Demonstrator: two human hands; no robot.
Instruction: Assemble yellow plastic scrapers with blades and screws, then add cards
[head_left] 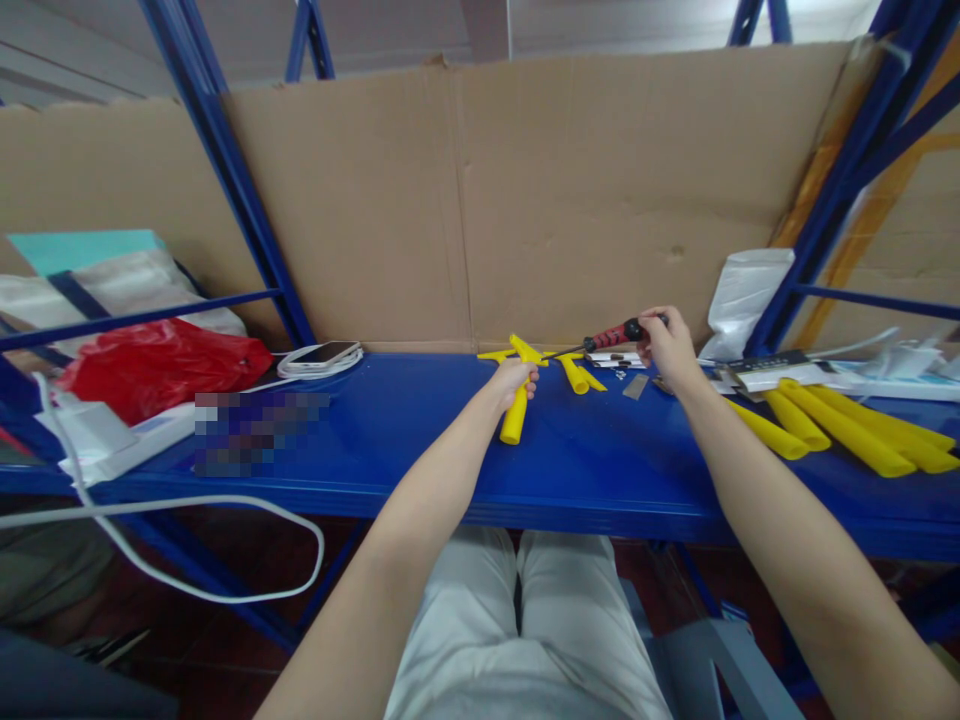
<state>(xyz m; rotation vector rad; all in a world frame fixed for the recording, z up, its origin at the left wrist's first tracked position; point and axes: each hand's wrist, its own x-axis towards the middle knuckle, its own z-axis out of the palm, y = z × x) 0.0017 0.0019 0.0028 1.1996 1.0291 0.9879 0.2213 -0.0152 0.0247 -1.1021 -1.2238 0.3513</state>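
Observation:
My left hand [516, 380] is wrapped around a yellow T-shaped plastic handle [513, 425], its round grip end pointing toward me and its wide head facing away. In my right hand [666, 345] is a screwdriver [609, 337] with a red and black handle, gripped by its back end. The screwdriver's shaft points left, and its tip is at the head of the yellow handle; exact contact is too small to tell. Just right of there lie more yellow pieces [576, 374]. A small flat metal plate [636, 387] and tiny bits rest beside them.
Several yellow handles [847, 425] lie at the right of the blue shelf table [405, 450]. A white bag [746, 295] leans by the right post. At left are a phone [327, 353] with a white cable, a red plastic bag [172, 365] and a power strip [142, 440]. Cardboard [360, 200] stands behind.

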